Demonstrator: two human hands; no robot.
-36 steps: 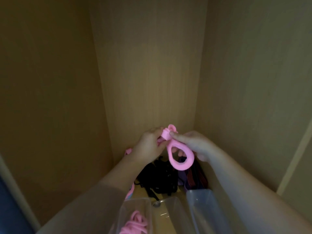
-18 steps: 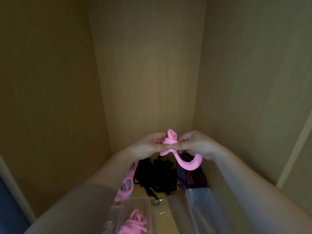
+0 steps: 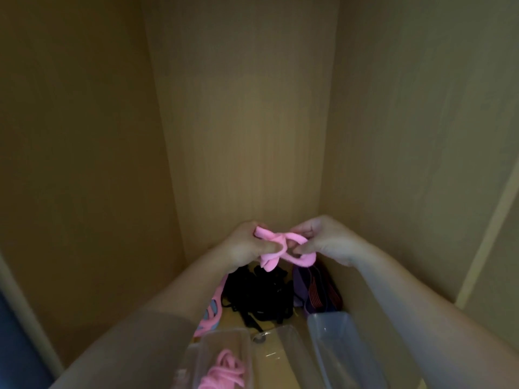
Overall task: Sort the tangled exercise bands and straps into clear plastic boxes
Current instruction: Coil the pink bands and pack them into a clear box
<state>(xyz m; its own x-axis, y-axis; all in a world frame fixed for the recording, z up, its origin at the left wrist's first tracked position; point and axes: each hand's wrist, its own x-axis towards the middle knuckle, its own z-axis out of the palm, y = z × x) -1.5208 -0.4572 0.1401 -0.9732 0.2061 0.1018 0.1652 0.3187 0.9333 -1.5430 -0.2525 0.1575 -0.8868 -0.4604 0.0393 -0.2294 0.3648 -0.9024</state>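
Head view looks down into the corner of a wooden cupboard (image 3: 241,122). Both bare hands are raised above a pile of straps, and a pink band (image 3: 276,245) hangs bunched between them. The left grip (image 3: 245,247) is curled round the band's twisted end, thumb pressed across the folds. The right grip (image 3: 323,240) pinches the other side, thumb and fingers closed on a loop that sags just under it. Below the band lies a black tangle of straps (image 3: 258,299), with purple and red-striped bands (image 3: 316,292) just beside it on the right. A pink-and-blue band (image 3: 212,311) lies by the left forearm. Nearer the camera stand clear plastic boxes: the left box (image 3: 247,348) holds a coiled pink cord (image 3: 224,372), and the right box (image 3: 328,322) sits just in front of the purple bands.
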